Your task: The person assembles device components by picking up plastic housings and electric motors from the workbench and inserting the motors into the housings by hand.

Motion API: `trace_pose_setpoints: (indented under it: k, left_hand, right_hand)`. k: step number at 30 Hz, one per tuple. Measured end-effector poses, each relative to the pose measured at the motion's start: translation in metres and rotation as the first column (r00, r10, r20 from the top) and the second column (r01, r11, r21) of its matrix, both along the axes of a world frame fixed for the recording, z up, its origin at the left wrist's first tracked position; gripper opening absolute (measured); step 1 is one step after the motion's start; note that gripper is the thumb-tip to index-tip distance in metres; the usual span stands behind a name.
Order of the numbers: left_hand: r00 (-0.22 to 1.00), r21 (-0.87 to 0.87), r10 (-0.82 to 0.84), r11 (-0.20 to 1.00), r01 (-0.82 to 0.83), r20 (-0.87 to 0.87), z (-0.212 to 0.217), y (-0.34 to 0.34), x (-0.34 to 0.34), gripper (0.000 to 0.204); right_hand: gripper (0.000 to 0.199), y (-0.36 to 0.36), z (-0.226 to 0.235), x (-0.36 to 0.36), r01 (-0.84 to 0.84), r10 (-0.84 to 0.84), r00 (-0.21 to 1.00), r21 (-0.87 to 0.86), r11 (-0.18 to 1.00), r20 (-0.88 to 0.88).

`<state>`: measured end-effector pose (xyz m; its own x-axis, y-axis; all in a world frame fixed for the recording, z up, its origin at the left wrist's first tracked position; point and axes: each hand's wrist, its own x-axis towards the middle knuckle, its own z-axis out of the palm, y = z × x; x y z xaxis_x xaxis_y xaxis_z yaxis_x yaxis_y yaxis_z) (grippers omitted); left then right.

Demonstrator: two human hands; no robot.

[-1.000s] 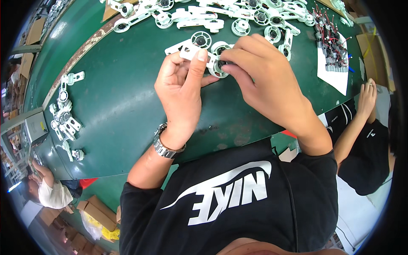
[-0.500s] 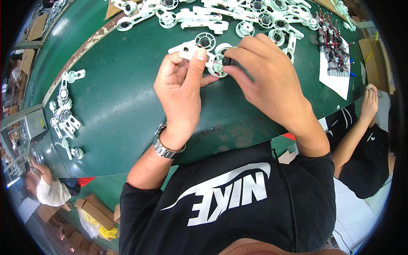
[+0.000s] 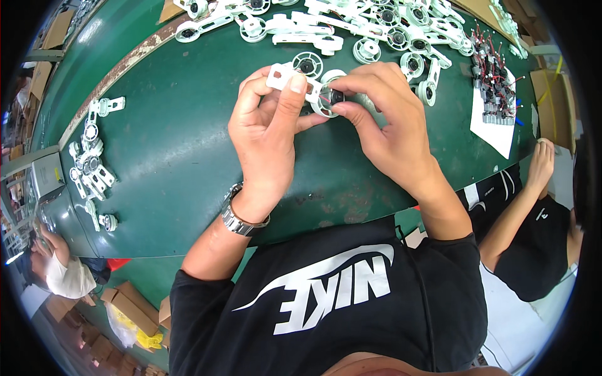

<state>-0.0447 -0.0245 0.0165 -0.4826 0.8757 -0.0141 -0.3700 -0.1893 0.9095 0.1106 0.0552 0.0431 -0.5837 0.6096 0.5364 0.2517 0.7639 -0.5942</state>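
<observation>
A white plastic frame [image 3: 279, 76] with round ring housings is held in my left hand [image 3: 266, 138], its thumb pressing on the flat bracket. One spoked ring [image 3: 307, 65] of that frame has a black round centre. My right hand [image 3: 392, 125] pinches a small black round part [image 3: 337, 96] between thumb and forefinger, at the frame's other ring [image 3: 320, 103]. A thin red wire runs beside the black part. Whether the part is seated in the ring or just touching it, I cannot tell.
Several similar white frames [image 3: 301, 28] are heaped along the table's far side. More lie in a row [image 3: 91, 160] at the left. Small dark parts with red wires [image 3: 495, 81] sit on white paper at the right. A co-worker's hand [image 3: 541, 164] is beyond the right edge.
The right hand has rolled slightly and its fingertips are lower around the black part, which now shows its round face. The view has shifted a little. The left hand keeps its hold.
</observation>
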Motion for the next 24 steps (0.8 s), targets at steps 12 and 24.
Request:
trace_pose_setpoints:
  k: [12, 24]
  left_hand:
    - [0.994, 0.072, -0.042, 0.997, 0.035, 0.099, 0.000, 0.001, -0.003, 0.012]
    - [0.999, 0.175, -0.042, 0.984, 0.041, -0.002, 0.002, 0.002, 0.001, 0.013]
  right_hand:
    - [0.025, -0.001, -0.024, 0.000, -0.008, -0.040, 0.986, -0.280, 0.960, -0.163]
    - [0.033, 0.001, -0.029, 0.004, -0.379, -0.046, 0.862, -0.702, 0.604, -0.505]
